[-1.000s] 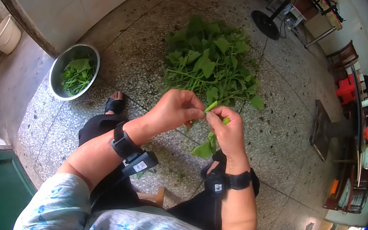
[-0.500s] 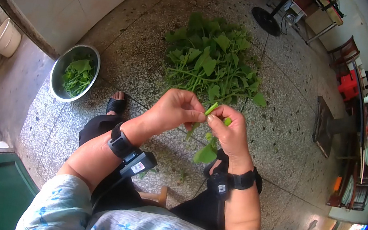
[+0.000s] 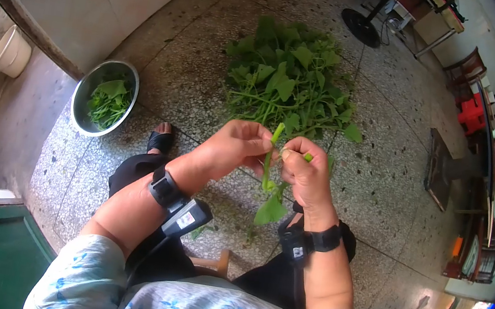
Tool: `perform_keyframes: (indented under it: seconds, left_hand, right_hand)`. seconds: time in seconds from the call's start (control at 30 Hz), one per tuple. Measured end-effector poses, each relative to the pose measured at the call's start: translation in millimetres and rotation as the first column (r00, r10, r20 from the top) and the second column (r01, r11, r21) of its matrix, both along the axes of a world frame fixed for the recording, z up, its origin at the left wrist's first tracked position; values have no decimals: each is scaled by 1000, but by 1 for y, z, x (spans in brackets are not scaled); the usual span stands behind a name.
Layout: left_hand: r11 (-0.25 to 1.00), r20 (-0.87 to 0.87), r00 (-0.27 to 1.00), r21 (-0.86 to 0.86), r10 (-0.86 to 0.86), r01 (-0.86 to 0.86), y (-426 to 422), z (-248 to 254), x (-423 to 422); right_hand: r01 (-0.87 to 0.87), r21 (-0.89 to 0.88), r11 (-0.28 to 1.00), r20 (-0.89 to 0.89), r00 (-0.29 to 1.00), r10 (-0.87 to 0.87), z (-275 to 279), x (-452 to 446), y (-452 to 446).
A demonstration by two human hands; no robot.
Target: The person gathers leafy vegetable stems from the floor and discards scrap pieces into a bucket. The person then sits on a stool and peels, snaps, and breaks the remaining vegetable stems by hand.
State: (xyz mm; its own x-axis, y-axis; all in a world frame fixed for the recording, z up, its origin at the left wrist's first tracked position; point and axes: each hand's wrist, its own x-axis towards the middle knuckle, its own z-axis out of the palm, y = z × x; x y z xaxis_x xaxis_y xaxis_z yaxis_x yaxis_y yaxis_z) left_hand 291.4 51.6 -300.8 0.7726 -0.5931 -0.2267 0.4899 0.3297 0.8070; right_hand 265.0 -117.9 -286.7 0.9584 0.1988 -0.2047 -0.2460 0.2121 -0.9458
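Observation:
My left hand (image 3: 237, 148) is closed, pinching a green vine stem (image 3: 276, 134) that stands nearly upright between thumb and fingers. A green leaf (image 3: 271, 210) hangs from the lower end of the stem. Close beside it, my right hand (image 3: 306, 171) is closed too, gripping another short piece of green stem (image 3: 308, 157) whose end pokes out above the fist. A thin pale strand shows at the right fingertips. Beyond both hands, a heap of leafy green vines (image 3: 291, 78) lies on the floor.
A metal basin (image 3: 77, 109) with picked greens (image 3: 108, 102) stands on the left. A white bucket (image 3: 12, 52) is farther left, beyond the wall edge. A black round stand base (image 3: 360, 28) is at the back right. Chairs and a red stool (image 3: 472, 114) line the right side.
The stem in my left hand has turned more upright. My hands have drawn slightly apart, and the hanging leaf has shifted a little left and down.

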Motion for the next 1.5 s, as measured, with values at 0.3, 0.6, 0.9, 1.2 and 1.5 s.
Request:
perform_keyframes:
  seconds: [0.3, 0.6, 0.9, 1.2, 1.5]
  left_hand:
    - [999, -26, 999, -19, 27, -27, 8, -4, 9]
    - [996, 58, 995, 33, 81, -83, 5, -1, 6]
    - [885, 369, 930, 431, 7, -178, 5, -2, -16]
    - [830, 323, 946, 532, -19, -165, 6, -17, -45]
    - [986, -14, 999, 161, 45, -42, 8, -25, -37]
  right_hand:
    - [83, 123, 989, 90, 991, -95, 7, 1, -14]
    - [86, -321, 943, 204, 979, -20, 0, 3, -12]
    - [64, -480, 875, 310, 945, 101, -13, -8, 10]
    - [-21, -468, 884, 129, 987, 91, -32, -34, 18]
    - [-30, -16, 999, -120, 992, 28, -36, -29, 10]
